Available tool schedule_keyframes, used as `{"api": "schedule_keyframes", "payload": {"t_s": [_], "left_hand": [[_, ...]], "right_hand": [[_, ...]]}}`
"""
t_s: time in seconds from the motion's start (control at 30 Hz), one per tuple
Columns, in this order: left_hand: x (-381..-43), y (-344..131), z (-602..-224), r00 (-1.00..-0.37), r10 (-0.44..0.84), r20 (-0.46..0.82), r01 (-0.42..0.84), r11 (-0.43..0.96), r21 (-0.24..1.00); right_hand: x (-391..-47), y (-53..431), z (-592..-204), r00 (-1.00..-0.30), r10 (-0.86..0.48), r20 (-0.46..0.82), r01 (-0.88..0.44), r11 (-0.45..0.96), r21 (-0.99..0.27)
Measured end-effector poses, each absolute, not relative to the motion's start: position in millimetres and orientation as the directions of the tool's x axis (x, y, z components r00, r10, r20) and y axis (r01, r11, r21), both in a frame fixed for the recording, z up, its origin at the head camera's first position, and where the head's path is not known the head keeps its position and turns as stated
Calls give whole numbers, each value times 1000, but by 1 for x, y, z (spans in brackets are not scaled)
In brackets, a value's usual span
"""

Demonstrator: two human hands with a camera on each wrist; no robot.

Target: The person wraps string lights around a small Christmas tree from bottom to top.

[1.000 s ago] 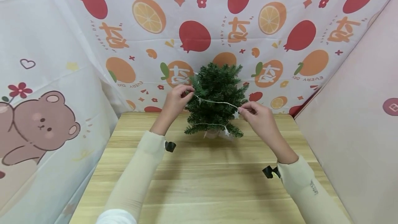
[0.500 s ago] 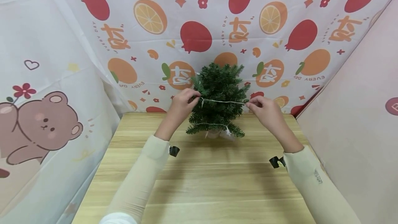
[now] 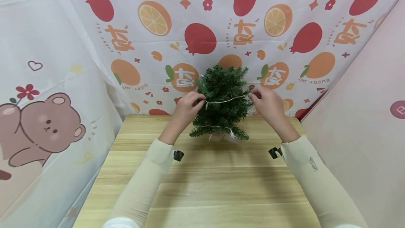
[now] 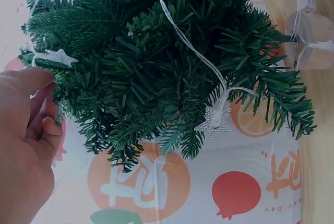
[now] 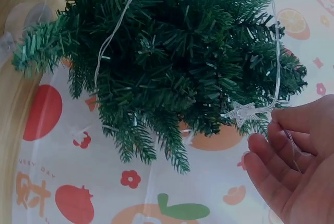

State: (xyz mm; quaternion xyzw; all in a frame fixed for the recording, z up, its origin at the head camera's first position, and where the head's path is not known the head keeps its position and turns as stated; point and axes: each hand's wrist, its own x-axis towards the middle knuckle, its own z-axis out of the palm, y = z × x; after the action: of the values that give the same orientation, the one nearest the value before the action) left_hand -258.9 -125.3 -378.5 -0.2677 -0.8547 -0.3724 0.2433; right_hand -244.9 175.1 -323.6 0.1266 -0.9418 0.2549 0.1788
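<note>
A small green artificial Christmas tree [image 3: 224, 90] stands at the back of the table. Across its front runs a clear string of star lights [image 3: 227, 100], stretched between both hands. My left hand [image 3: 189, 110] pinches the string at the tree's left side; a star [image 4: 56, 58] lies by those fingertips in the left wrist view. At the right side, my right hand [image 3: 268, 105] pinches the string near another star [image 5: 241, 113], and a thin wire trails across that palm. A lower loop of the string, with a star [image 3: 232, 134], rests on the bottom branches.
The wooden table [image 3: 202, 185] spreads out in front of the tree. Behind stands a fruit-print cloth [image 3: 199, 38], close to the branches. The tree's pale round base [image 4: 315, 41] has wire near it in the left wrist view.
My left hand has moved slightly right and down along the tree. My right hand first went right, then rose a little and shifted back left, lifting its end of the string.
</note>
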Motion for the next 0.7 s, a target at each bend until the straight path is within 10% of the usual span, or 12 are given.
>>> {"api": "schedule_keyframes", "payload": {"t_s": [0.7], "left_hand": [[-260,-127,-384,-775,223,592,599,560,573]], "right_hand": [[-251,175,-352,-930,-151,335,-320,780,-538]]}}
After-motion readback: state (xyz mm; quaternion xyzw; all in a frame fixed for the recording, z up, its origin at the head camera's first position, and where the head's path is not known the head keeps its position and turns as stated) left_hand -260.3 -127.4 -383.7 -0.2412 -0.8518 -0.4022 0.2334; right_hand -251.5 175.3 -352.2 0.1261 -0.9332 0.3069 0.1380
